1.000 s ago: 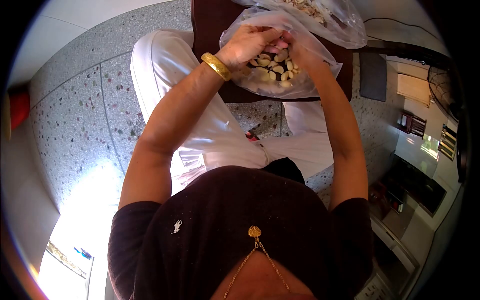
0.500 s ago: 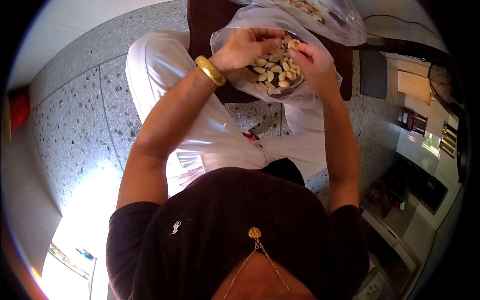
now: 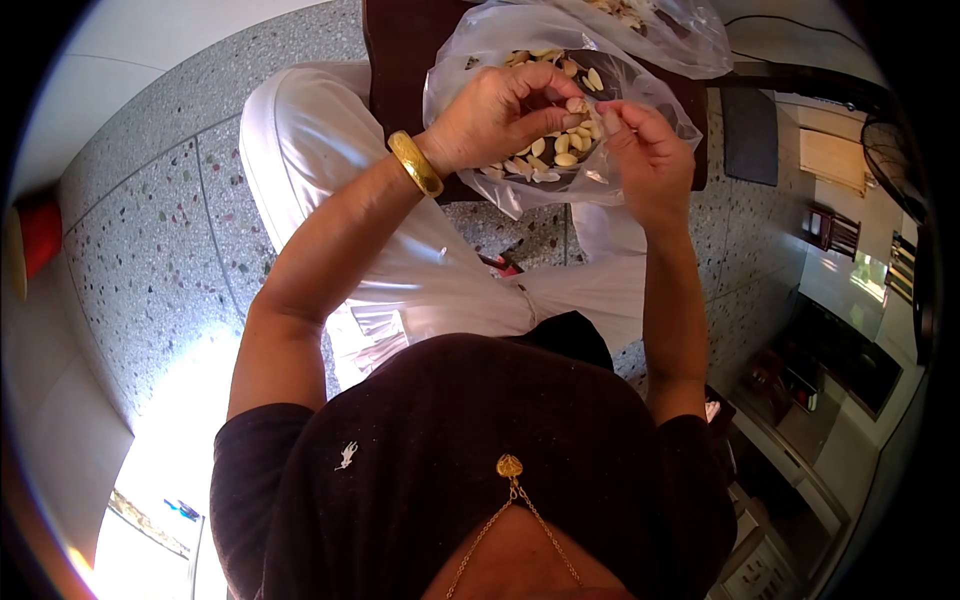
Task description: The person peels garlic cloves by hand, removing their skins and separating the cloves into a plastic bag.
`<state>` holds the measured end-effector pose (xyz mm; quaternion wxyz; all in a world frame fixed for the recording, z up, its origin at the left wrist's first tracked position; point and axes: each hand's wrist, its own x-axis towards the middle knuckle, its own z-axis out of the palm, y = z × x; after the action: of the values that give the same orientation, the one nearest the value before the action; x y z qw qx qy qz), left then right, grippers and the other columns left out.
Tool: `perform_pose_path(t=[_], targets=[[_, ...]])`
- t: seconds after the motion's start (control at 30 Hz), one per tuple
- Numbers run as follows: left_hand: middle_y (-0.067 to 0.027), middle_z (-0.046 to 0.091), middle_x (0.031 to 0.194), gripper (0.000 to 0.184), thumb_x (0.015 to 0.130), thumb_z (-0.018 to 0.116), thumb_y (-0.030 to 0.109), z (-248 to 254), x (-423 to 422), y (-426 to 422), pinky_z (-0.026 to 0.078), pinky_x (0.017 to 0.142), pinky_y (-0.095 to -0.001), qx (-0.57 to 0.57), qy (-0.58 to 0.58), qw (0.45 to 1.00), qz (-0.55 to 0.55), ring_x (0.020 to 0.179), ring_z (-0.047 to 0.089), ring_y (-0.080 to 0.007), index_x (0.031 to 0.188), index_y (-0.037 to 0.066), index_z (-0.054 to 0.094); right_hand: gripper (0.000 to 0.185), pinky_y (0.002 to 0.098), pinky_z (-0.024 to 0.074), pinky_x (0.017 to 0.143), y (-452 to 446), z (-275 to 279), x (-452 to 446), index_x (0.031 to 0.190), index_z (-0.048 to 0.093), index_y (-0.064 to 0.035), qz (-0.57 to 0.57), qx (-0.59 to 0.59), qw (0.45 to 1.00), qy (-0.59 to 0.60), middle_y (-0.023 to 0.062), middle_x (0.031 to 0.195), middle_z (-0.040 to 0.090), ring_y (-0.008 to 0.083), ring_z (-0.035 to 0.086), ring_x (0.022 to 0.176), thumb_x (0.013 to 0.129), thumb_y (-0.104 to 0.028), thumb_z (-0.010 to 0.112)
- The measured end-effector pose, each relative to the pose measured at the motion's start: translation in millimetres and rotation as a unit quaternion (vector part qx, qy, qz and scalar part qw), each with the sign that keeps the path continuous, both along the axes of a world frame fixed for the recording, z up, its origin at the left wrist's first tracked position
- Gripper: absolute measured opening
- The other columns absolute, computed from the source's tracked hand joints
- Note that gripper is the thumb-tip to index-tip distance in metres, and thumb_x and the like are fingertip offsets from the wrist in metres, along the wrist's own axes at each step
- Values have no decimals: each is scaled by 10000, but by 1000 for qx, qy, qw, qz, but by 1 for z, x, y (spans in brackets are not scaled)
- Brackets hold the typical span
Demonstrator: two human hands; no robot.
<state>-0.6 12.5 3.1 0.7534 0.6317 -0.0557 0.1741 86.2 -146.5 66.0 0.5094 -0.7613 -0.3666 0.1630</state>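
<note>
My left hand (image 3: pixel 508 112), with a gold bangle at its wrist, is above an opened clear plastic bag (image 3: pixel 440 90). Its thumb and forefinger pinch a garlic clove (image 3: pixel 576 105) with some pale skin on it. Close beside that clove, my right hand (image 3: pixel 648 150) has thumb and forefinger pressed together; whatever lies between them is too small to make out. Beneath both hands, peeled garlic cloves (image 3: pixel 565 158) lie in the bag, partly covered by my fingers. More cloves (image 3: pixel 594 79) and bits of skin show farther back.
A dark brown stool or small table (image 3: pixel 400 50) bears the bag. Behind it sits a second plastic bag (image 3: pixel 690 45) with pale peelings (image 3: pixel 622 12). My legs in white trousers (image 3: pixel 310 150) flank it on a speckled stone floor (image 3: pixel 150 220). A grey mat (image 3: pixel 750 135) lies at the right.
Both hands have lifted out of the bag's middle toward me, the right one also shifting right. The clove is now raised between my left fingertips, and more cloves show behind the hands.
</note>
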Motion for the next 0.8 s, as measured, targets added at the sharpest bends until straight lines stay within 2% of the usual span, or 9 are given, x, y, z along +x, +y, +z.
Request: perform_pose_path(t=[0.07, 0.2, 0.3, 0.5, 0.6, 0.7, 0.8], targets=[[-35, 628, 902, 154, 824, 601, 53, -1, 0, -1, 485, 733, -200, 12, -1, 1000, 9, 827, 589, -71, 967, 18, 556, 145, 173, 439, 655, 5, 7, -8, 940, 614, 46, -21, 57, 997, 41, 48, 874, 599, 61, 542, 743, 816, -28, 607], [-29, 633, 885, 153, 818, 611, 56, 2, -4, -4, 492, 711, -202, 37, 17, 998, 37, 819, 599, -71, 955, 21, 552, 126, 175, 452, 679, 9, 1, -10, 901, 630, 49, -17, 56, 998, 21, 56, 882, 606, 71, 560, 766, 794, -18, 633], [-53, 644, 782, 168, 785, 657, 119, 1, -5, -3, 513, 626, -233, 66, -10, 995, 79, 711, 639, -126, 889, 27, 563, 113, 176, 456, 686, 13, 1, -12, 886, 635, 51, -17, 64, 996, 51, 67, 883, 611, 75, 567, 770, 791, -11, 634], [-51, 638, 771, 172, 741, 687, 126, 9, -9, -1, 493, 553, -253, 215, -49, 960, 173, 643, 632, -188, 852, 65, 571, 54, 179, 456, 682, 14, -4, -10, 832, 633, 53, 3, 100, 994, 51, 81, 870, 618, 81, 568, 769, 789, 22, 620], [-52, 647, 769, 147, 770, 664, 51, 6, -10, -4, 497, 573, -210, 179, -63, 967, 172, 697, 622, -77, 877, 12, 570, 29, 190, 454, 666, 19, -4, -13, 802, 626, 50, 8, 110, 994, 8, 89, 848, 622, 94, 573, 757, 781, 32, 617], [-42, 647, 788, 132, 778, 652, 37, 2, -11, -5, 498, 583, -208, 159, -23, 975, 155, 707, 616, -69, 878, 9, 570, 11, 206, 446, 640, 21, -8, -12, 774, 616, 36, 8, 83, 992, -94, 95, 816, 622, 118, 577, 722, 765, 30, 619], [-33, 644, 795, 124, 791, 636, 22, -2, -9, -7, 496, 609, -195, 158, -40, 974, 159, 718, 609, -65, 892, 6, 566, 32, 220, 435, 610, 22, -14, -11, 734, 591, 24, -2, 77, 984, -162, 90, 778, 613, 141, 569, 678, 755, 25, 616]])
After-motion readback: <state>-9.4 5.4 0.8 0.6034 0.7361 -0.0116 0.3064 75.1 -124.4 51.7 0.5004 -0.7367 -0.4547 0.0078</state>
